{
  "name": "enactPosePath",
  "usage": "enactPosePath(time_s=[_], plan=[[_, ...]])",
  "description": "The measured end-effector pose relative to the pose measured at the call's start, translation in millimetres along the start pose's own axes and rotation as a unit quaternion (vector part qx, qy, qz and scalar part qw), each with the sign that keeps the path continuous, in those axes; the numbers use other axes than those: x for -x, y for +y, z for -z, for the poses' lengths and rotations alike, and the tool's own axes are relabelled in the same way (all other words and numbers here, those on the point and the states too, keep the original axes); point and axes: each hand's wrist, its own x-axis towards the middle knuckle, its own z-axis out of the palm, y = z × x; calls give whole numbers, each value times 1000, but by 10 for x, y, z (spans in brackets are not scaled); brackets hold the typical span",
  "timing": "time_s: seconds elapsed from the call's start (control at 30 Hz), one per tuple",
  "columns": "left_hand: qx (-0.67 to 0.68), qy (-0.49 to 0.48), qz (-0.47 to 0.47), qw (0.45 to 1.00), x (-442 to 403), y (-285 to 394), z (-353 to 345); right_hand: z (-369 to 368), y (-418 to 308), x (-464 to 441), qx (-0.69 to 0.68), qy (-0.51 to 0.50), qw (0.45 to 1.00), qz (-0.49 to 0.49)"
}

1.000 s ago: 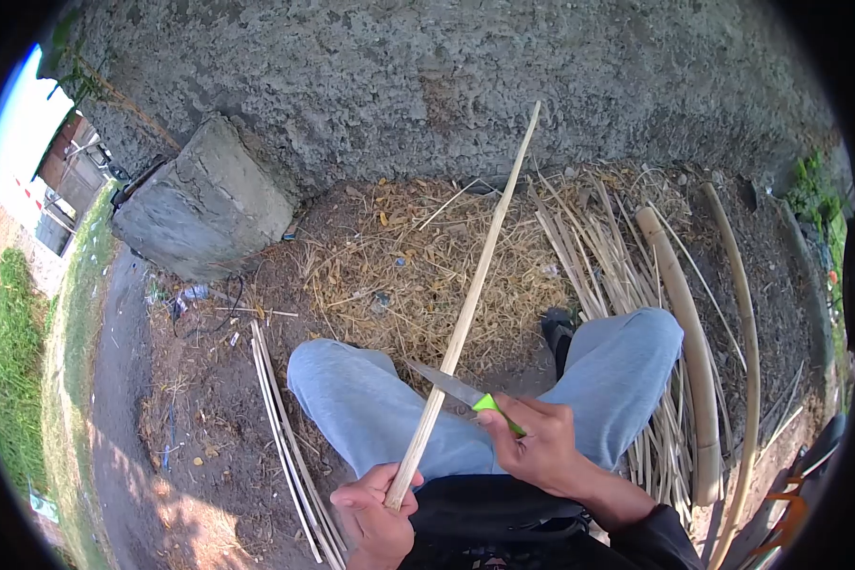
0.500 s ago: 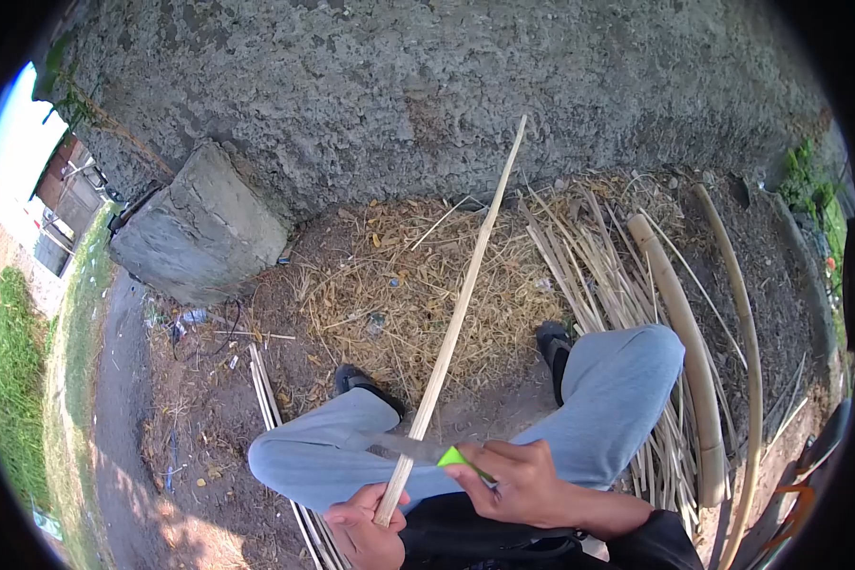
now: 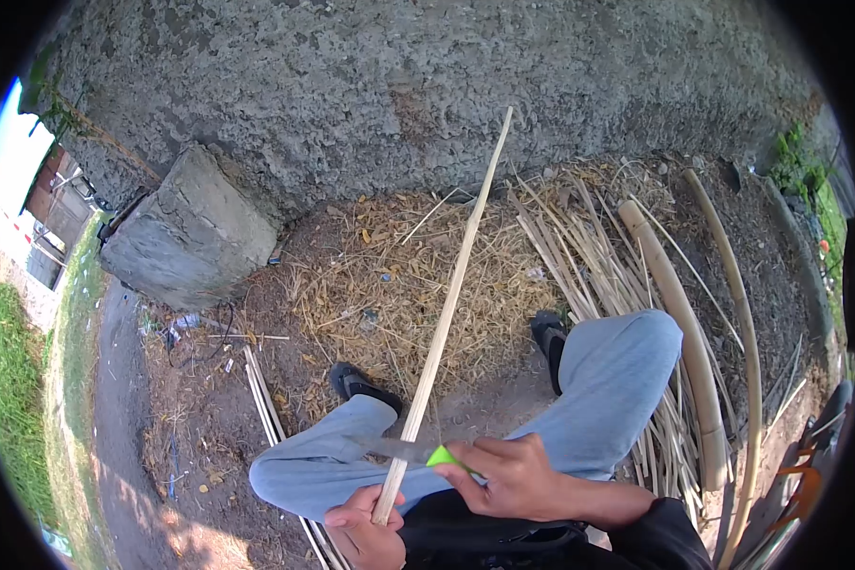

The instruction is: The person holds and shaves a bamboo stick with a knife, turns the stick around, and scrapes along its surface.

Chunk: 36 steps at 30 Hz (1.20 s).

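A long pale bamboo strip (image 3: 454,290) slants up from my left hand (image 3: 369,534), whose fingers are wrapped round its lower end. Its far tip stands out in front of the rough wall. My right hand (image 3: 511,477) is closed on the green handle of a knife (image 3: 389,446). The blade, somewhat blurred, points left and lies across the strip a little above my left hand. Both hands are low in the view, close to my lap, between my bent knees.
Split bamboo strips (image 3: 589,256) lie at the right beside a thick bamboo pole (image 3: 674,323) and a thinner pole (image 3: 731,285). More strips (image 3: 261,394) lie at the left. Shavings (image 3: 389,285) cover the ground before my feet. A concrete block (image 3: 195,228) stands against the wall (image 3: 427,85).
The knife and my right hand have come down and left, nearer my left hand. The strip's far tip has shifted left. My left knee has moved outward, uncovering the left shoe.
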Motion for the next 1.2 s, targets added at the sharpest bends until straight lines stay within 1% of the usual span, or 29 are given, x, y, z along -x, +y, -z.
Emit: enactPosePath(time_s=[0.03,0.07,0.1,0.13,0.17,0.23,0.27,0.33,0.37,0.43,0.47,0.57,0.63,0.67,0.7,0.73,0.77,0.8,0.83,0.87,0.9,0.93,0.97,1.0,1.07,1.1,1.13,1.17,1.2], plan=[[21,-18,44,999,-11,29,20,-8,-95,83,10,-21,999,34],[21,-21,44,999,-16,61,18,-14,-126,115,19,-40,997,69],[-22,-23,34,999,-24,88,28,-31,-31,85,53,-39,996,52],[-66,-26,26,997,-22,110,44,-82,156,4,63,0,998,12],[-67,-29,26,997,-25,134,46,-130,385,-104,75,37,996,-26],[-104,-30,74,991,-47,178,30,-160,834,-314,85,52,994,-44],[-104,-31,71,992,-34,70,33,-160,928,-363,93,67,991,-63],[-192,30,-56,979,-46,-242,29,-112,625,-310,56,52,997,-33],[-190,32,-59,979,-56,-202,28,-91,465,-274,20,28,999,-4],[-96,7,29,995,-8,-76,38,-88,304,-222,39,8,999,16],[-95,8,27,995,-20,-44,40,-93,279,-218,57,-11,998,32],[-135,-2,0,991,-81,-34,68,-94,944,-572,80,62,992,-81],[-121,-8,71,990,-86,-167,79,-109,1262,-715,138,55,983,-106],[-121,-9,71,990,-85,-219,93,-90,1246,-732,139,54,983,-107],[-252,-5,-42,967,-102,-266,116,-85,1196,-764,137,62,983,-110],[-376,1,-155,914,-113,-298,135,-82,1132,-803,134,71,982,-111],[-374,4,-155,914,-112,-304,141,-106,1020,-773,103,71,990,-71],[-275,-17,-39,960,-101,-305,142,-142,863,-684,72,69,995,-30],[-170,-39,80,981,-80,-315,143,-144,648,-583,56,30,998,-4],[-171,-39,82,981,-55,-390,138,-139,461,-477,39,-8,999,19],[-274,9,-49,960,-52,-490,117,-146,372,-401,38,-8,999,17],[-369,56,-181,910,-47,-571,115,-155,305,-337,59,-26,996,58],[-370,53,-182,909,-54,-565,124,-164,273,-301,79,-44,991,97],[-338,42,-162,926,-63,-543,130,-192,367,-339,78,-43,991,95],[-303,32,-140,942,-80,-447,137,-239,708,-510,107,43,993,24],[-241,3,-57,969,-92,-355,145,-199,786,-542,107,42,993,26],[-176,-24,24,984,-115,-290,146,-150,857,-578,118,54,992,-5],[-174,-18,23,984,-143,-266,132,-129,884,-623,129,65,989,-33],[-121,-20,-6,992,-143,-256,116,-131,747,-596,127,61,990,-28]])
